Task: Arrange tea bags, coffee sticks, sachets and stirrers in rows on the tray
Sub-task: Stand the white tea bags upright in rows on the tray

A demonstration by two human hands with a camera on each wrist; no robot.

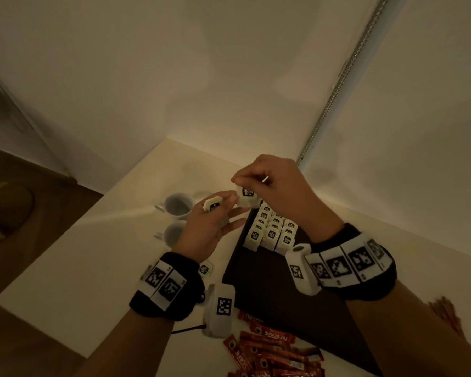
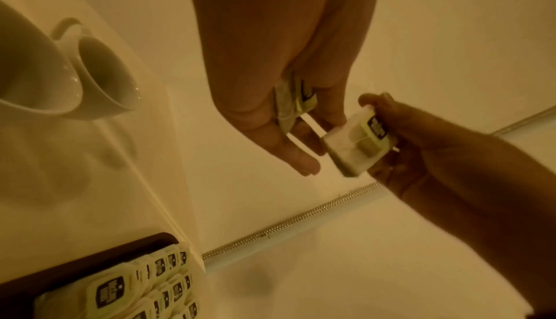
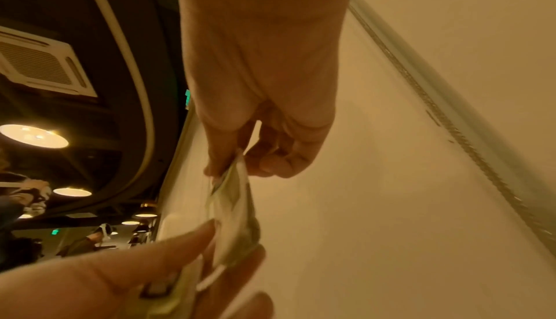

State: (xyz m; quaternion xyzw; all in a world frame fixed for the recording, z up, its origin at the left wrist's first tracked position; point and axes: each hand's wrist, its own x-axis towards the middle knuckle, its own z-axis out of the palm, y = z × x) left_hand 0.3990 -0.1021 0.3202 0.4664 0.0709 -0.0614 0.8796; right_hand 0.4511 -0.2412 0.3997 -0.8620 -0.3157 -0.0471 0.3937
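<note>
Above the far left corner of the dark tray, my right hand pinches a white tea bag by its top edge, label facing me. My left hand, just left of it, holds another tea bag tucked between its fingers, and its fingertips touch the hanging bag. The left wrist view shows the left hand's tea bag and the right hand's tea bag side by side. Rows of tea bags stand at the tray's far end. Red coffee sticks lie loose by the tray's near left corner.
Two white cups stand on the table left of the tray. One loose tea bag lies beside my left wrist. Walls close in behind and to the right. Another person's hand shows at the right edge.
</note>
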